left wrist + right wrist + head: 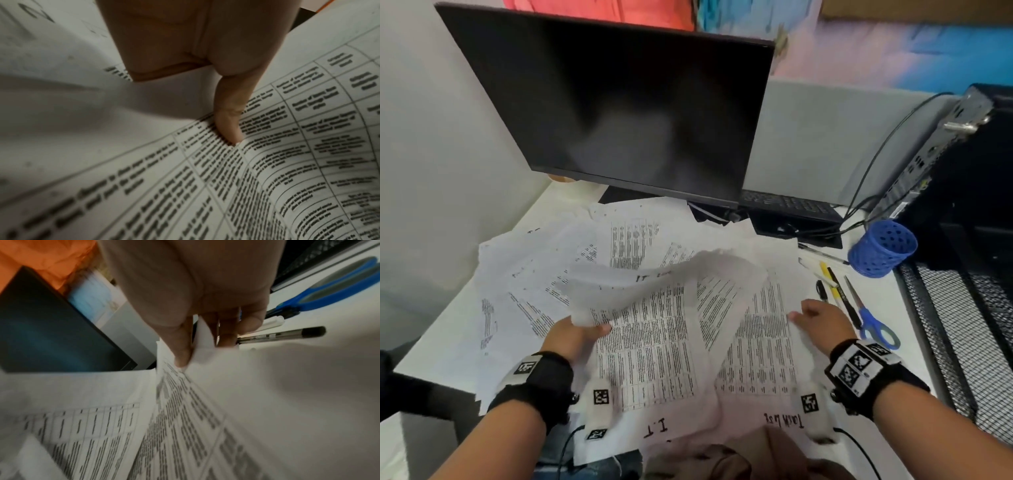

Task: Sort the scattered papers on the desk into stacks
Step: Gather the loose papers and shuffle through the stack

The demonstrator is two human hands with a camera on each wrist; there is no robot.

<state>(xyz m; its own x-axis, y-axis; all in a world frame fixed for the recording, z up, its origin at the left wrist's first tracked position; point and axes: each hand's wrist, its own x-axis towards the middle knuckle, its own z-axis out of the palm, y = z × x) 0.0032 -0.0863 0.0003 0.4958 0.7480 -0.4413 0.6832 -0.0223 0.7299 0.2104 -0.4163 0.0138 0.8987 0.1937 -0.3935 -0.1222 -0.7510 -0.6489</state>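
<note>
Several printed sheets lie scattered and overlapping across the white desk. My left hand pinches the left edge of a table-printed sheet marked "I.T", thumb on top and the other fingers hidden under it; the sheet bows upward. My right hand pinches the right edge of another printed sheet marked "Task list", with the thumb on its face and fingers behind the edge.
A dark monitor stands at the back, a keyboard behind the papers. Right of the papers lie pens, blue-handled scissors and a blue pen cup. A black mesh rack borders the desk's right side.
</note>
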